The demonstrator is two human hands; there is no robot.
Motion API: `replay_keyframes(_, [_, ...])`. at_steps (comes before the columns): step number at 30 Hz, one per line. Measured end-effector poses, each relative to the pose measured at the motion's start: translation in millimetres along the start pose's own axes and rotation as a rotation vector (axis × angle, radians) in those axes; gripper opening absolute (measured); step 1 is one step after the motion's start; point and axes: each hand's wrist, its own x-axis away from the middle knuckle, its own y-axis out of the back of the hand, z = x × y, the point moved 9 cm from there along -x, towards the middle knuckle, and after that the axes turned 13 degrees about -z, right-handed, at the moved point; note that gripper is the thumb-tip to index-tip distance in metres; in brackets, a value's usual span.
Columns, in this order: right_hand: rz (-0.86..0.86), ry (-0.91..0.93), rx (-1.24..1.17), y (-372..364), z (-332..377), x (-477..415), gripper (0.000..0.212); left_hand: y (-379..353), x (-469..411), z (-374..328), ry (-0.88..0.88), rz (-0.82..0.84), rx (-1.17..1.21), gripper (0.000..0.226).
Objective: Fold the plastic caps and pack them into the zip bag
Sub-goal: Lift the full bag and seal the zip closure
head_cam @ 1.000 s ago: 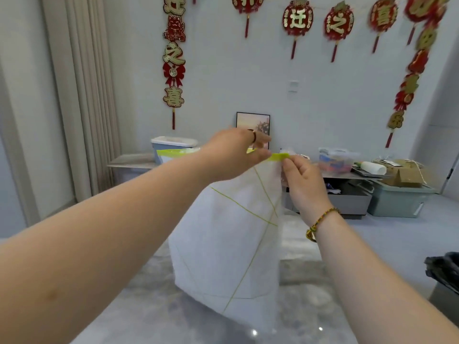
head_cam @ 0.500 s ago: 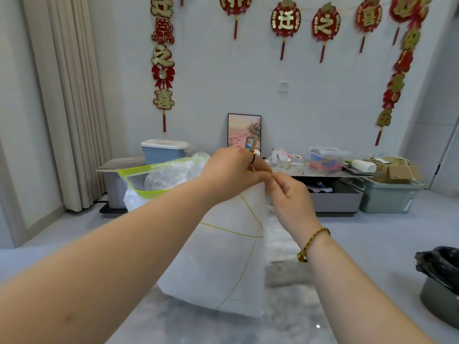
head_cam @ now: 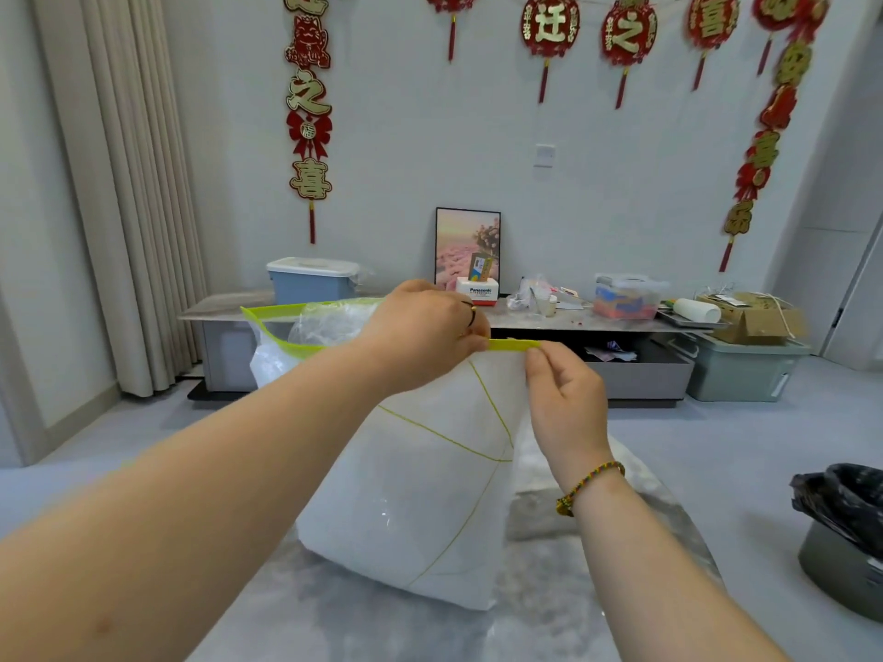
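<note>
A large white zip bag [head_cam: 420, 494] with thin green lines stands on the grey marble table [head_cam: 382, 628], bulging with its contents. Its yellow-green zip strip [head_cam: 513, 345] runs along the top. The left part of the mouth gapes open, and crumpled clear plastic caps [head_cam: 329, 322] show inside. My left hand [head_cam: 425, 336] pinches the strip near the bag's right end. My right hand [head_cam: 561, 398] pinches the bag's right top corner just under the strip's end.
A low cabinet [head_cam: 635, 375] along the far wall carries a blue lidded bin [head_cam: 310, 279], a framed picture [head_cam: 467, 246], a small white box and clutter. A green storage box [head_cam: 745, 370] stands on the floor at right. A black-lined waste bin [head_cam: 845, 532] is near the right edge.
The bag's mouth has opened on the left, showing the caps. My hands had come together at the strip and have now drawn slightly apart, the right at the corner.
</note>
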Motion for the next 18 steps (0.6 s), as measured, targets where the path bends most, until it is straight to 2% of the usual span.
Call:
replay_keyframes(2, [-0.027,-0.002,0.009,7,-3,-2,0.022,4,3,12,0.020,0.009,-0.028,0.027])
replay_keyframes(8, [-0.049,-0.057,0.028,15,-16,-2,0.038,16,18,42,0.104,-0.009,-0.064,0.026])
replay_keyframes(10, [-0.009,-0.032,0.086,14,-11,-3,0.026,14,23,47,0.152,-0.023,0.005,0.024])
replay_keyframes(11, [-0.031,0.058,0.181,15,-1,-5,0.023,14,24,50,0.166,-0.040,0.039,0.023])
replay_keyframes(13, [-0.113,0.427,0.448,12,43,-8,0.037,15,24,50,0.158,-0.082,0.081,0.022])
replay_keyframes(14, [-0.070,0.599,0.600,-2,61,-5,0.041,15,24,48,0.145,-0.099,0.095,0.022])
replay_keyframes(15, [0.066,0.668,0.756,-21,68,-3,0.039,15,23,46,0.136,-0.109,0.109,0.022])
replay_keyframes(17, [0.370,0.569,0.921,-51,58,-4,0.029,15,24,44,0.157,-0.112,0.128,0.023])
replay_keyframes(18, [0.448,0.499,0.957,-58,52,-4,0.027,14,26,46,0.184,-0.111,0.133,0.025])
